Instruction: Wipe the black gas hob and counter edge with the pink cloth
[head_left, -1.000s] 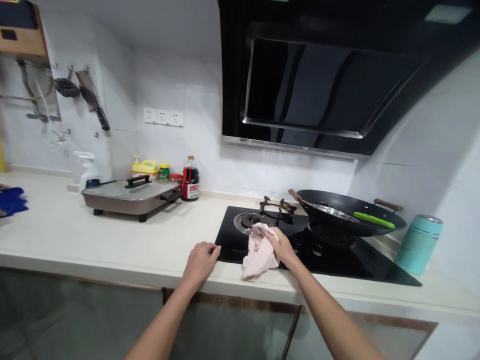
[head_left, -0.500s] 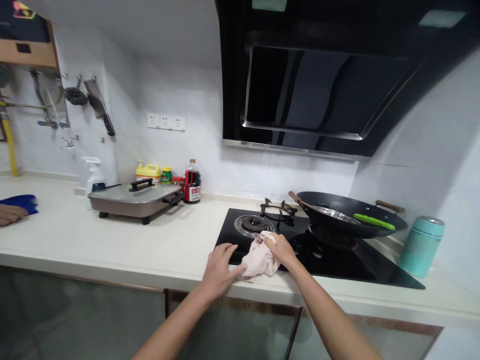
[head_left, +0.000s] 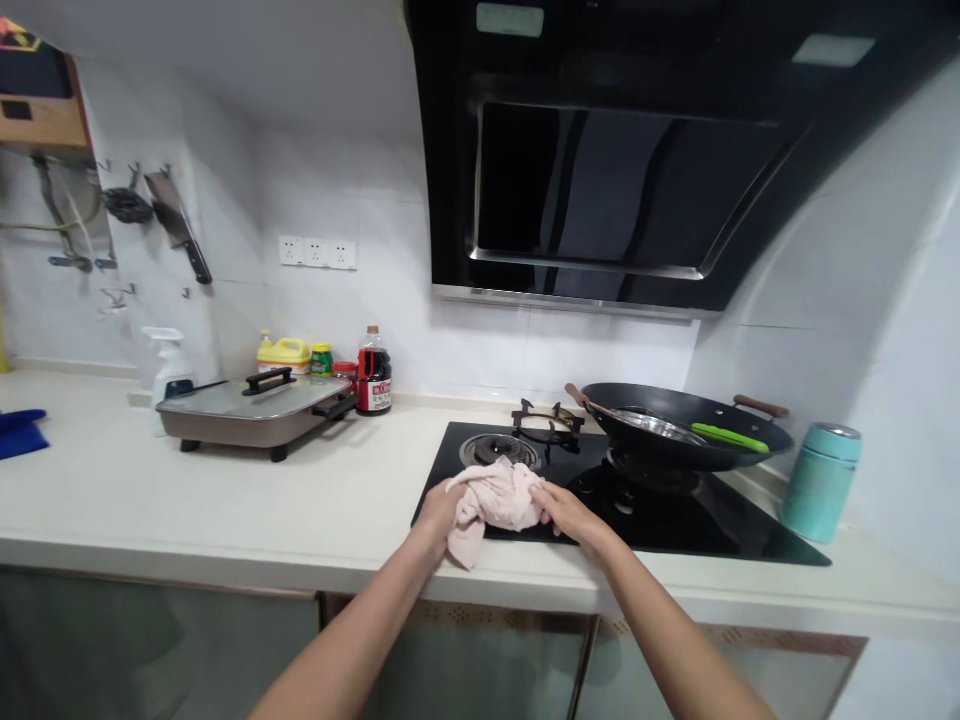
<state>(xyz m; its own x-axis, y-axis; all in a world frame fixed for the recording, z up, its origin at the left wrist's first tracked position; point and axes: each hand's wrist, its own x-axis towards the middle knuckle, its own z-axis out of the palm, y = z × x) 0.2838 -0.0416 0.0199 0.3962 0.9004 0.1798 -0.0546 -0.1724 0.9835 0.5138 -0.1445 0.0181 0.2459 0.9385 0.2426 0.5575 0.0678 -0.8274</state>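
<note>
the hood (head_left: 630, 160) fills the top of the view, black and glossy, hanging over the hob (head_left: 675, 520). the table (head_left: 225, 500) runs pale across the whole width, with the black glass hob set into it on the right. on the hob's right burner sits a wok (head_left: 675, 440) with a steel lid and a green-handled tool lying inside it; the left burner (head_left: 491, 450) is bare, and a loose pan stand (head_left: 547, 418) rests behind it. on the left of the table stands an electric pan (head_left: 255, 410) under a glass lid, with a spray bottle (head_left: 166, 365) behind its left end and a yellow jug (head_left: 283, 352), small jars and a dark sauce bottle (head_left: 373, 372) behind its right end. a teal flask (head_left: 819, 482) stands upright at the far right, beside the hob. a blue cloth (head_left: 19, 432) lies at the table's left edge. a cleaver (head_left: 178, 222) hangs on the wall at upper left.

the rag (head_left: 491, 503), pink and bunched, lies on the hob's front left corner, just in front of the left burner, with one end drooping onto the table edge. the left hand (head_left: 436, 512) has its fingers curled closed on the rag's left side. the right hand (head_left: 568, 510) lies on the rag's right side, its fingers loosely bent and pressing the cloth rather than clenched round it.
</note>
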